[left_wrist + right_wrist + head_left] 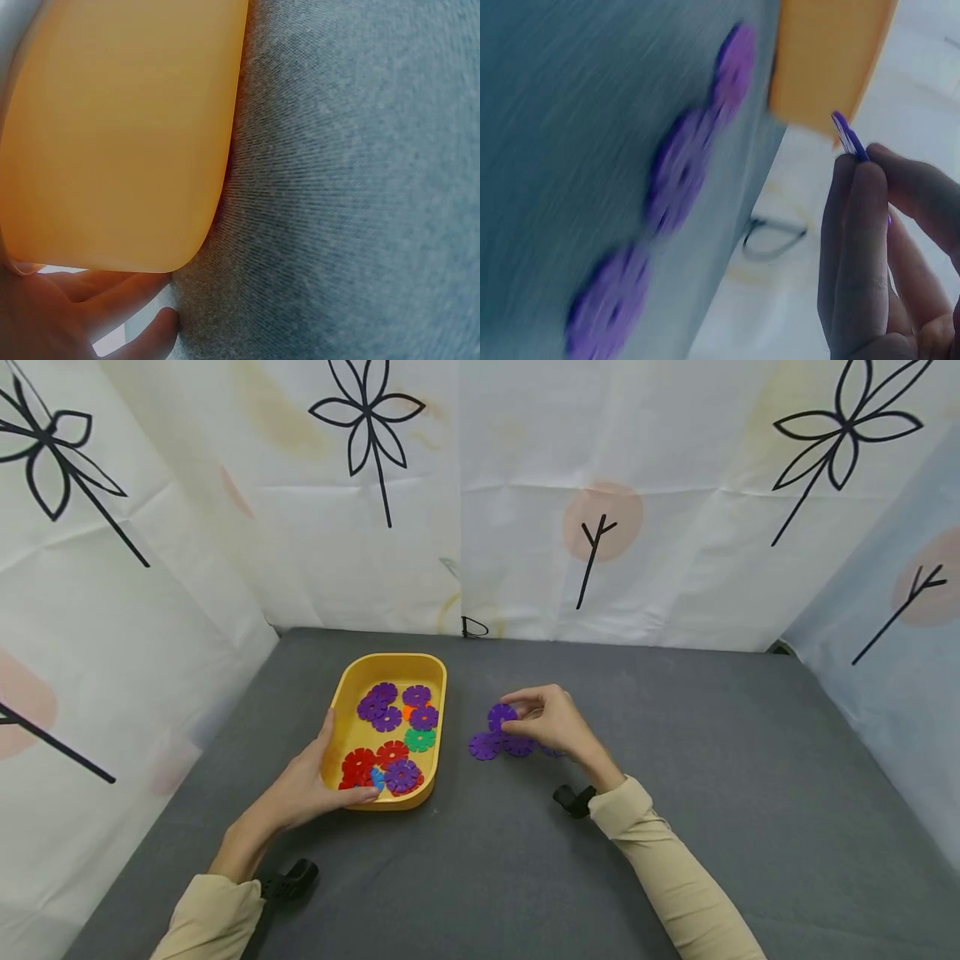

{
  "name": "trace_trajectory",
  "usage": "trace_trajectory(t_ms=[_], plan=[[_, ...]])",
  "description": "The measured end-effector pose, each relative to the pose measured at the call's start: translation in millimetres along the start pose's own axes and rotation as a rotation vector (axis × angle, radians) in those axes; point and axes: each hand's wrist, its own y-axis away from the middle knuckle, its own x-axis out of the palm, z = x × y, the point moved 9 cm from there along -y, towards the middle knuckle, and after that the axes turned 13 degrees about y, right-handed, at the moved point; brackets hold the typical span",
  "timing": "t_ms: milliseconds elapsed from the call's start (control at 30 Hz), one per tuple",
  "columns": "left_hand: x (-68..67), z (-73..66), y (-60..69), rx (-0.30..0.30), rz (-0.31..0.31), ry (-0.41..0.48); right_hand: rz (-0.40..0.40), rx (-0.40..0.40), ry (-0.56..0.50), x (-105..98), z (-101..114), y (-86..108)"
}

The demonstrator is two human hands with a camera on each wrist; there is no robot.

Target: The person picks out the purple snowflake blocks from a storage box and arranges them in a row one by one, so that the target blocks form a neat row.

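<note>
A yellow plastic tray [351, 681] stands on the table, holding purple, red, green, blue and orange flower-shaped plastic discs. My left hand [300, 783] grips its near left corner, the thumb over the near rim and the fingers along the left side. In the left wrist view the tray's wall [127, 135] hides part of that hand. Right of the tray, my right hand [557, 724] pinches a purple notched disc [851, 137] between thumb and fingertips, above the table. Beneath it, a row of purple discs [484, 746] lies flat, one partly hidden by the hand.
Dark grey cloth covers the table [712, 793]. White printed curtains [517, 552] rise along its back and sides. A black strap [575, 800] sits at the right wrist, and another [291, 881] at the left wrist.
</note>
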Motion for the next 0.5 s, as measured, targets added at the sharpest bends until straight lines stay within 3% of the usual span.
trace_trajectory(t_ms=[300,500], plan=[[-0.1,0.2,0.7,-0.002,-0.002,-0.009,0.012,0.121,0.146,-41,-60,22.6],[0.1,-0.6,0.7,-0.003,-0.005,-0.014,-0.008,0.19,0.247,-54,-90,30.7]])
